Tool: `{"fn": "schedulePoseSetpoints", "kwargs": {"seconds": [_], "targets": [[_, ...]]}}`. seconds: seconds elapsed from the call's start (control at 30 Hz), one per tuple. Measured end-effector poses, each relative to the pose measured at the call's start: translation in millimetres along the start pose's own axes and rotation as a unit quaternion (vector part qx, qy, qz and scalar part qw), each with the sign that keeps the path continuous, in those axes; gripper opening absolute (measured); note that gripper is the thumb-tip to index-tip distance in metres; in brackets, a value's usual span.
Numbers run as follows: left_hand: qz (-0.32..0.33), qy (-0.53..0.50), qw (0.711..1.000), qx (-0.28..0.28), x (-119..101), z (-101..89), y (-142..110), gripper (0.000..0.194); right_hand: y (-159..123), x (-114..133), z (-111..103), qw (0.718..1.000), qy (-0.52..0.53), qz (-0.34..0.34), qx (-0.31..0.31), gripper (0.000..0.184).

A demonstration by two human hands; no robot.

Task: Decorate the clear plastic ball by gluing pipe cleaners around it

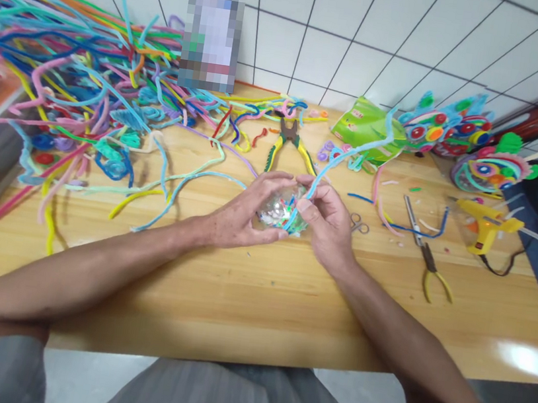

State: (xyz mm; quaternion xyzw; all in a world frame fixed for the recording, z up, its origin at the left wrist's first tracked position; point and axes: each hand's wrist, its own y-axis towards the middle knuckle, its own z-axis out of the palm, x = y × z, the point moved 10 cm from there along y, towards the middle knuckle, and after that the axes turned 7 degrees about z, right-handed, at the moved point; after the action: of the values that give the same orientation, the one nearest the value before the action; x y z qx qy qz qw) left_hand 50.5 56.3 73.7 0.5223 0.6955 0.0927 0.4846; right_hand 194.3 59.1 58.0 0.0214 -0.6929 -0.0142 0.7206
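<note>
Above the wooden table my left hand point(251, 216) curls round a clear plastic container point(276, 206) that has small bright pieces inside or behind its wall. My right hand point(329, 220) pinches a light blue pipe cleaner point(343, 155) between thumb and fingers against the container's right side. One length of the pipe cleaner lies across the container, and its long free end rises up and to the right. Just beyond my hands, pliers with green and yellow handles point(287, 144) lie spread. Small scissors point(360, 223) rest beside my right hand.
Tangled coloured pipe cleaners point(90, 83) cover the left side. At right lie a yellow glue gun point(488, 229), a utility knife point(413, 218) and yellow-handled pliers point(431, 274). Decorated figures point(488, 169) and a green packet point(363, 131) stand at the back near the tiled wall point(333, 30).
</note>
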Motion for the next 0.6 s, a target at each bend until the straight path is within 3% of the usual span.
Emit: {"fn": "schedulePoseSetpoints", "kwargs": {"seconds": [0.17, 0.33, 0.43, 0.6], "targets": [[-0.038, -0.015, 0.999, 0.005, 7.3, 3.0, -4.2, 0.098, 1.6, -1.8, -2.3, 1.000, 0.010, -0.006, -0.005, 0.036], [-0.098, -0.037, 0.995, 0.005, 11.9, 3.4, -4.7, 0.086, 1.0, 0.9, -0.1, 1.000, 0.007, -0.014, 0.003, 0.033], [-0.081, -0.045, 0.996, 0.003, 7.7, 2.0, -2.0, 0.077, 0.4, 3.1, 0.9, 1.000, -0.002, -0.019, 0.006, 0.035], [-0.031, -0.029, 0.999, 0.000, 4.0, 0.4, -1.1, 0.080, -0.9, 5.9, 2.4, 0.999, -0.029, -0.028, 0.008, 0.038]]}}
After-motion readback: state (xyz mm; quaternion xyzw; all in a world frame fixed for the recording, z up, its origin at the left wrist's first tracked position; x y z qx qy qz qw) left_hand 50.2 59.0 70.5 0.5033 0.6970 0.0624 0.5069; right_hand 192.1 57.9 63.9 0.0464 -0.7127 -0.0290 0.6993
